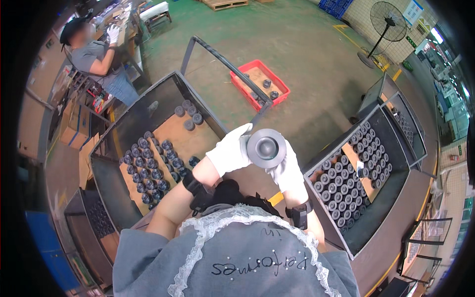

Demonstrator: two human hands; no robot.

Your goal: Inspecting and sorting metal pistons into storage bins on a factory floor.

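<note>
A round, dark grey metal part (266,148) with a wide rim and a dished centre is held up in front of me. My left hand (230,152), in a white glove, grips its left side. On its lower right, my right hand (287,172), also gloved in white, is closed around the edge. Similar dark round parts (148,166) stand in rows on brown board inside a grey metal bin cart (111,190) to my left. More grey round parts (341,190) fill a second metal bin cart (381,222) to my right.
A red plastic crate (283,94) with a few parts lies on the green floor ahead, behind the left cart's bar handle (222,59). Another person (99,59) works at a bench at far left. A standing fan (388,22) is at far right, with more carts (403,123) below it.
</note>
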